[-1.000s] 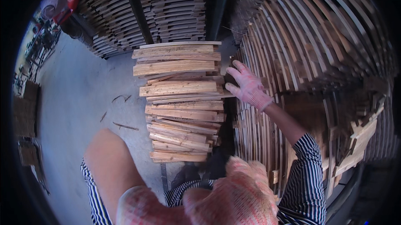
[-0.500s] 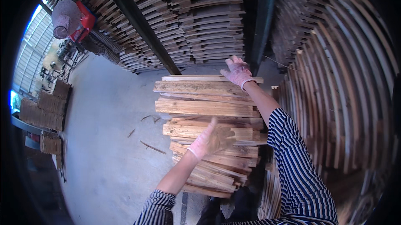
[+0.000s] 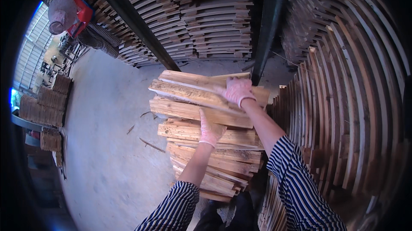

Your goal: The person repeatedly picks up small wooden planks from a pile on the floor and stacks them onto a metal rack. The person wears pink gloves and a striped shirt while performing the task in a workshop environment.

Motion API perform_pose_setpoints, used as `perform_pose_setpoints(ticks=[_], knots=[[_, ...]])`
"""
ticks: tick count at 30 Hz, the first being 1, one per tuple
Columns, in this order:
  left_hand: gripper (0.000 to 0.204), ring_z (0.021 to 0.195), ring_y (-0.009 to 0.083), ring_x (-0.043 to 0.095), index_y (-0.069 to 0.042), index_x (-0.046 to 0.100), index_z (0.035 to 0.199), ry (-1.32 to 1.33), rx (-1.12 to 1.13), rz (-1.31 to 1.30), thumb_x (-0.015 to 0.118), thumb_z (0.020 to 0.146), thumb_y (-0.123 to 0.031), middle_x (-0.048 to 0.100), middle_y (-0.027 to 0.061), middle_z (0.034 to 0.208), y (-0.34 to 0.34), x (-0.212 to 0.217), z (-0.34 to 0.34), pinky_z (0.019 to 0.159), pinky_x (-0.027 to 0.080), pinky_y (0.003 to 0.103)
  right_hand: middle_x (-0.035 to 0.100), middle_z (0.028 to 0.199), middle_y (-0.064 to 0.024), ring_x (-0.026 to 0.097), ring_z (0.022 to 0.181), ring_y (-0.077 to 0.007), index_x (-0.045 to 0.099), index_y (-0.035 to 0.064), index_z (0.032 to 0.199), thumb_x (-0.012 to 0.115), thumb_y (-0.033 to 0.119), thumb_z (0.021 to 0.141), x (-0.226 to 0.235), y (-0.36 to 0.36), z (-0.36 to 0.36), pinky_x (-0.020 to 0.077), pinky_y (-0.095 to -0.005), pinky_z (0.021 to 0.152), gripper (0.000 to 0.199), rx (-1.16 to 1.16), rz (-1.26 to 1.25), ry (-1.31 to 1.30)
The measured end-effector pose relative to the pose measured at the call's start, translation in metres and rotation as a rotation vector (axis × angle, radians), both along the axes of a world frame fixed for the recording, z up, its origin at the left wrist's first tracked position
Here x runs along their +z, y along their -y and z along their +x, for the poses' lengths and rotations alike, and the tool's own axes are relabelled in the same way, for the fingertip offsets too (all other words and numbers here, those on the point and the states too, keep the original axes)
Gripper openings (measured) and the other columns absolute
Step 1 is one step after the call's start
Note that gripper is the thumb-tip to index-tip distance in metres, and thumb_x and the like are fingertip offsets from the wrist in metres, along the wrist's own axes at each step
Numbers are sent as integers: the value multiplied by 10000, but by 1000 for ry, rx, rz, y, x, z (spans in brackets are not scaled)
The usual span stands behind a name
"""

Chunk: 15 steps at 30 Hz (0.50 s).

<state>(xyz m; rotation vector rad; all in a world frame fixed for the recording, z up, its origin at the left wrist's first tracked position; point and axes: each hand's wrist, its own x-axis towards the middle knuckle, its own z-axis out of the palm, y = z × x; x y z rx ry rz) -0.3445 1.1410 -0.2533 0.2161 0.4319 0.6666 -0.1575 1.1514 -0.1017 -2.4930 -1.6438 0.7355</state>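
Observation:
In front of me a pile of pale wooden boards (image 3: 210, 137) lies crosswise, its nearest boards fanned out unevenly. My gloved right hand (image 3: 240, 90) is closed over the boards at the far side, with slight motion blur at its fingertips. These upper boards (image 3: 184, 91) slant, left ends farther from me than the right. My gloved left hand (image 3: 211, 131) grips the near edge of one slanted board (image 3: 184, 108). Its thumb points away from me over the wood, and its other fingers are partly hidden at the board's edge.
Tall stacks of boards rise at the back (image 3: 214, 21) and along the right (image 3: 343, 102). Dark posts (image 3: 133, 21) stand before the back stack. Wood scraps (image 3: 151, 145) lie on the concrete floor (image 3: 103, 115). A person in red (image 3: 81, 16) bends at far left, beyond shorter stacks (image 3: 40, 106).
My right hand has come nearer and closed on the far boards, which have turned aslant. My left hand has moved away from me, from above the pile to a board's edge.

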Motion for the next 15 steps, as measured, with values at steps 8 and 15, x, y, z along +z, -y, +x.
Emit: perform_pose_setpoints(ticks=[8, 15], knots=[[1216, 1526, 404, 107, -203, 125, 1625, -232, -20, 15, 415, 720, -963, 152, 152, 1668, 53, 27, -75, 1215, 137, 620, 560, 1347, -231, 551, 1270, -358, 536, 47, 1357, 672, 803, 681, 21, 92, -53, 468, -428, 1035, 1023, -26, -115, -233], [1079, 1475, 368, 260, -127, 202, 1602, -504, -28, -34, 511, 839, -825, 256, 147, 1626, 65, 33, -117, 1211, 228, 559, 554, 1257, -255, 565, 1141, -364, 429, -23, 1420, 733, 792, 627, 20, 122, -127, 487, -445, 941, 1177, -128, 31, -285]])
